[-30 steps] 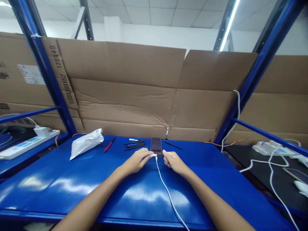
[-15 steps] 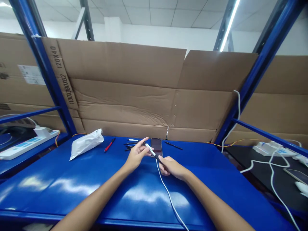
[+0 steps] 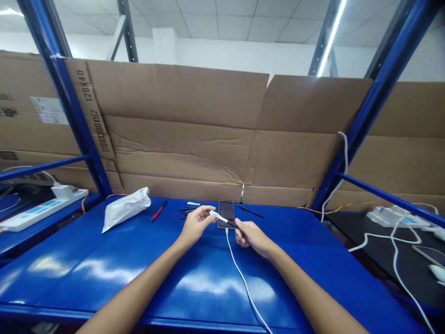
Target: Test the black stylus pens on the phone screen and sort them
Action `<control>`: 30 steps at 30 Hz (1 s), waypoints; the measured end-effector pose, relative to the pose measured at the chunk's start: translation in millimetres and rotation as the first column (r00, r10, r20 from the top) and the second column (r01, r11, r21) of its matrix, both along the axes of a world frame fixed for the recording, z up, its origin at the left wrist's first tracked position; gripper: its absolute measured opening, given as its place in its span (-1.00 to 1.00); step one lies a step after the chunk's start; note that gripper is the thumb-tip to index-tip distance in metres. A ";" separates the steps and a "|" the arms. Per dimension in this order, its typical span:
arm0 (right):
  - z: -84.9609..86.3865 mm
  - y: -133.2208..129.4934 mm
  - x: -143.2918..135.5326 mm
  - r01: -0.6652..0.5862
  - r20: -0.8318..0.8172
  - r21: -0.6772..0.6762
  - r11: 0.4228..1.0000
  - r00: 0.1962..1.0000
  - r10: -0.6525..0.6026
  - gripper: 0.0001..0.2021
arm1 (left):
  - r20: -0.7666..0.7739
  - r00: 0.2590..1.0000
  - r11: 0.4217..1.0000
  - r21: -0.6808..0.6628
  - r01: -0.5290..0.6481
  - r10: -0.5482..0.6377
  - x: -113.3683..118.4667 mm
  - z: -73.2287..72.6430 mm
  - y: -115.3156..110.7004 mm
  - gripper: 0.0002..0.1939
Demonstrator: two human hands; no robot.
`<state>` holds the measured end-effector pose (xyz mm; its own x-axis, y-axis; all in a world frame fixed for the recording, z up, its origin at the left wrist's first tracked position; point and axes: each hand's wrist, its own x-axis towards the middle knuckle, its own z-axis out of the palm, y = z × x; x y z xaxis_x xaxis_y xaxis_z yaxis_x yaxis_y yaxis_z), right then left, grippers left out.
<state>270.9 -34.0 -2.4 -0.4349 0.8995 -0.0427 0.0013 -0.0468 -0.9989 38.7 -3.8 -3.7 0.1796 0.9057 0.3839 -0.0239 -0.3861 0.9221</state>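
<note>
A black-and-white pen (image 3: pixel 221 216) is stretched between my two hands, over the blue tabletop (image 3: pixel 167 297). My left hand (image 3: pixel 197 224) pinches its white end with thumb and fingers. The dark end sits in my right hand (image 3: pixel 251 235), whose fingers are curled closed around it. Just behind the pen lies a phone (image 3: pixel 226 208) with a dark screen, partly covered by the pen. A white cable (image 3: pixel 239 273) runs from the phone's near edge toward me.
Several dark pens (image 3: pixel 186 211) lie left of the phone, one black pen (image 3: pixel 252 211) to its right. Farther left are a red pen (image 3: pixel 159 211) and a white plastic pouch (image 3: pixel 125 209). Cardboard (image 3: pixel 187 139) walls the back; power strips (image 3: pixel 45 208) stand at the sides.
My left hand has closed on the pen's white end, where its fingers were raised and spread before. The pen has tipped from steep to nearly level. My right hand shifted slightly right.
</note>
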 end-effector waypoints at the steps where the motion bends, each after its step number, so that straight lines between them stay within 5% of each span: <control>1: 0.4 3.1 2.7 0.055 0.000 0.015 0.998 0.999 -0.055 -0.40 | -0.039 0.999 1.000 0.013 -0.003 0.003 -2.0 -1.1 1.3 -0.54; 4: 1.2 15.7 17.7 0.223 0.098 0.143 0.964 0.966 -0.238 -0.42 | -0.146 0.989 0.999 0.040 -0.004 0.010 -11.4 -0.4 5.5 -0.61; 6: -0.3 25.2 34.1 0.301 0.237 0.382 0.874 0.882 -0.407 -0.44 | -0.187 0.981 0.997 0.063 -0.045 0.056 -21.8 2.6 9.8 -0.63; 8: -4.9 33.7 53.7 0.283 0.368 0.634 0.720 0.708 -0.603 -0.56 | -0.224 0.966 0.989 0.109 -0.103 0.126 -35.8 5.6 15.9 -0.65; 10: -12.1 40.3 72.7 0.255 0.500 0.728 0.636 0.436 -0.748 -0.65 | -0.317 0.937 0.986 0.125 -0.109 0.144 -52.4 6.7 23.1 -0.66; 12: -20.2 45.0 87.0 0.240 0.627 0.709 0.663 0.214 -0.749 -0.61 | -0.435 0.894 0.990 0.124 -0.062 0.110 -68.9 5.6 29.9 -0.67; 14: -26.7 48.4 94.6 0.231 0.716 0.655 0.719 0.112 -0.689 -0.62 | -0.546 0.835 0.992 0.126 0.000 0.070 -82.5 3.2 34.8 -0.68; 25: -25.5 56.1 93.6 0.279 0.643 0.689 0.669 0.191 -0.742 -0.78 | -0.751 0.639 0.976 0.216 -0.003 0.168 -105.7 -5.8 44.8 -0.77; 30: -13.6 51.8 94.2 0.365 0.479 0.752 0.549 0.271 -0.835 -0.61 | -0.696 0.644 0.920 0.390 -0.033 0.318 -103.3 -7.7 47.0 -0.70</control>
